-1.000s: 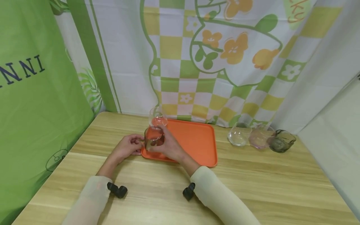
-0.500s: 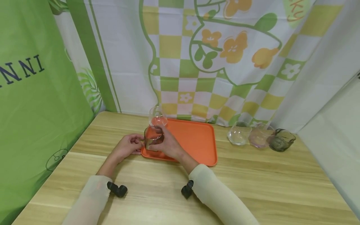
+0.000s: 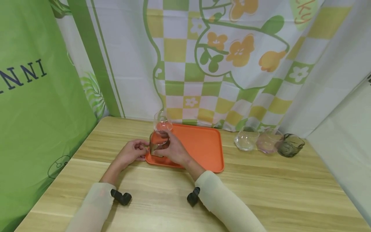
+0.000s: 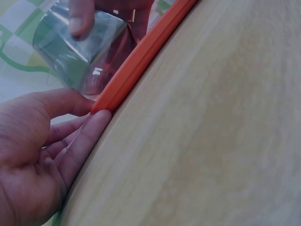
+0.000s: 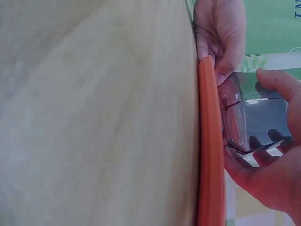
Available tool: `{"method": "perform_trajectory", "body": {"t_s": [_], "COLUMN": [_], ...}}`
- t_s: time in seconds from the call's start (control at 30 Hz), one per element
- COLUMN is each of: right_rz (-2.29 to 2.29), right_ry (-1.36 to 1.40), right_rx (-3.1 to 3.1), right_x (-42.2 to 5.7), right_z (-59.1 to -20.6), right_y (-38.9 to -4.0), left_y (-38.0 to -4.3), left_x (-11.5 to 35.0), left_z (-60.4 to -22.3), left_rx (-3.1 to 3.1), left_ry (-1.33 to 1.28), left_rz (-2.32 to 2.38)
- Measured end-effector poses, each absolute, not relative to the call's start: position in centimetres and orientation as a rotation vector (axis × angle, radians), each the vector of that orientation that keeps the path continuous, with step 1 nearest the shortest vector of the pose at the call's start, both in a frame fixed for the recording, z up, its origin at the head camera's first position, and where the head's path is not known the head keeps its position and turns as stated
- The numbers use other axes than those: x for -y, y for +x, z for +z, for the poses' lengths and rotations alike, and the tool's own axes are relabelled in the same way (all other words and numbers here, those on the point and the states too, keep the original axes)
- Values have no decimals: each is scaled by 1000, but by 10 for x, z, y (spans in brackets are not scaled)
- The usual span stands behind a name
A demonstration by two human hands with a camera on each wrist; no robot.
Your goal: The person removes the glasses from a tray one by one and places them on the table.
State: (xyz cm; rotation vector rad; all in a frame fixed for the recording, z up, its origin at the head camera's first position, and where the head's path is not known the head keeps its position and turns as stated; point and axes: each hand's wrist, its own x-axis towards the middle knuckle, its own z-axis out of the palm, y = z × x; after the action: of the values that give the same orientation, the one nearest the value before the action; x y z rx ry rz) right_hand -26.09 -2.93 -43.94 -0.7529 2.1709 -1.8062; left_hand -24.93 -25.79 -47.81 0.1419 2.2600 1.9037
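My right hand point(image 3: 174, 149) grips a smoky dark drinking glass point(image 3: 156, 149) at the near left corner of an orange tray point(image 3: 203, 148). In the right wrist view the thumb lies along one side of the dark glass point(image 5: 265, 115), with fingers round the other, and its base is right at the tray. My left hand point(image 3: 131, 151) pinches the tray's corner; in the left wrist view its fingertips point(image 4: 101, 117) are on the orange rim point(image 4: 136, 66). Just behind the dark glass stands a clear glass point(image 3: 163, 120), at the tray's far left corner.
On the wooden table point(image 3: 261, 187), right of the tray, stand a clear glass point(image 3: 246, 140), a pinkish glass point(image 3: 268, 143) and a smoky grey glass point(image 3: 290, 146) in a row. A patterned curtain point(image 3: 185, 71) hangs behind the table, and green cloth point(image 3: 43, 122) hangs at its left.
The right hand, still on the dark glass, has shifted only very slightly. The left hand stays at the tray corner, and the other glasses have not moved.
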Motion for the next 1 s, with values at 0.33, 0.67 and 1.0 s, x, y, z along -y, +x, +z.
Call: {"method": "perform_trajectory", "body": {"t_s": [0.33,0.67,1.0], "right_rz": [-1866,-1784,-1744], "right_ry": [-705,-584,-562], "right_rx": [-2152,-2337,-2414], "right_x": [9,-29,-71], "right_z": [-426,-407,-405], "right_y": [-257,-242,-238], "left_y": [-251,-251,-247], "left_x": [256,254,257], "left_z": [-482,-483,-476], "left_rx": [-2245,-2232,-2253], "left_ry": [147,141,114], "left_rz": [1909,1920,1906]}}
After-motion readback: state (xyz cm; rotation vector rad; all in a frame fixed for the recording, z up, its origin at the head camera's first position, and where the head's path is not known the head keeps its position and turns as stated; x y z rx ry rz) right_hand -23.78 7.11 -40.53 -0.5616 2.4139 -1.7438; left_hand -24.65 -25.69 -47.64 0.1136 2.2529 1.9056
